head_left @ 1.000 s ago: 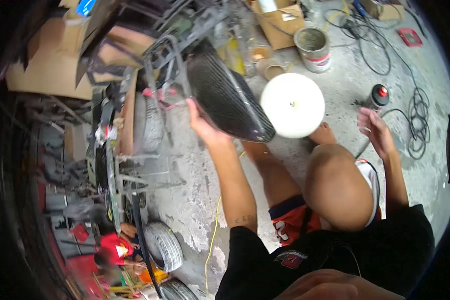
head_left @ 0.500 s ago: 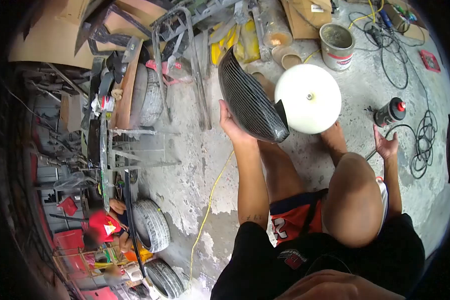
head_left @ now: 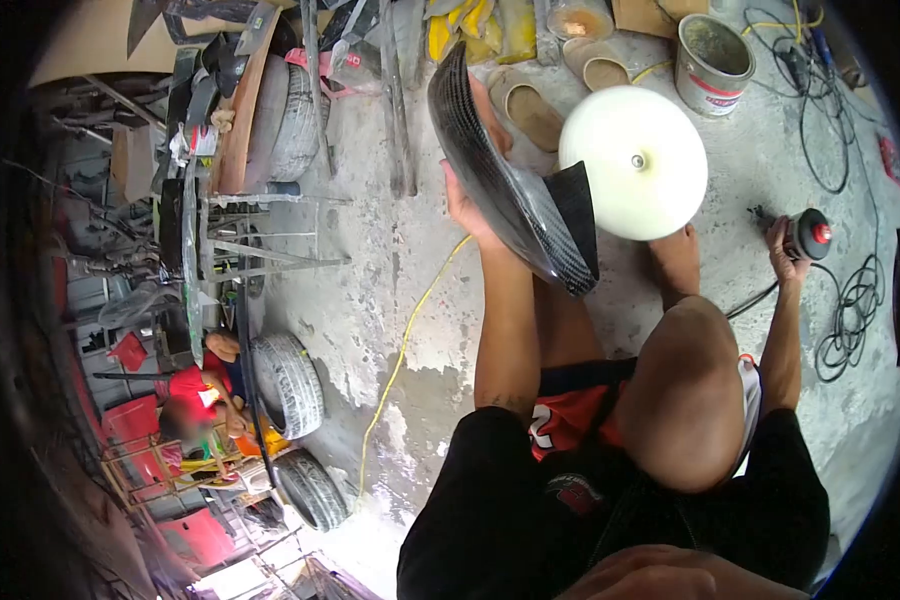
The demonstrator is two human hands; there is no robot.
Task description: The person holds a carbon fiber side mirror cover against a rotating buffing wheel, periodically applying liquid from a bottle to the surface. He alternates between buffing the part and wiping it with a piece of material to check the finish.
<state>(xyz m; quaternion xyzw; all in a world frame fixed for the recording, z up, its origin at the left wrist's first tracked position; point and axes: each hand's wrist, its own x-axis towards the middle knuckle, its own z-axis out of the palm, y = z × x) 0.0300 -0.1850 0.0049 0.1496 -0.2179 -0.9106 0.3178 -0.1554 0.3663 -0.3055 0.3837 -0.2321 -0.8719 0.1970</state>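
A glossy black carbon-fibre panel (head_left: 525, 215), curved and tapering to a point at its far end, is raised in my left hand (head_left: 470, 205). The fingers are wrapped around its edges, some of them showing behind it. Right of the panel sits a round white polishing pad (head_left: 660, 185) with a small metal fitting at its centre; the panel's dark flange overlaps it in view. On the far right, my right hand (head_left: 785, 255) is closed around a dark bottle (head_left: 806, 240) with a red cap, gripping its left side.
An open metal can (head_left: 715, 70) and a pair of brown clogs (head_left: 530, 108) are ahead on the concrete. A black cable (head_left: 850, 320) lies coiled at right, and a yellow cord (head_left: 410, 335) crosses the floor. Tyres (head_left: 285, 385) and a person in red (head_left: 195, 390) are at left.
My right hand has gone from open beside the bottle to closed around it. The panel has turned in my left hand, showing more of its flange. The whole view has shifted.
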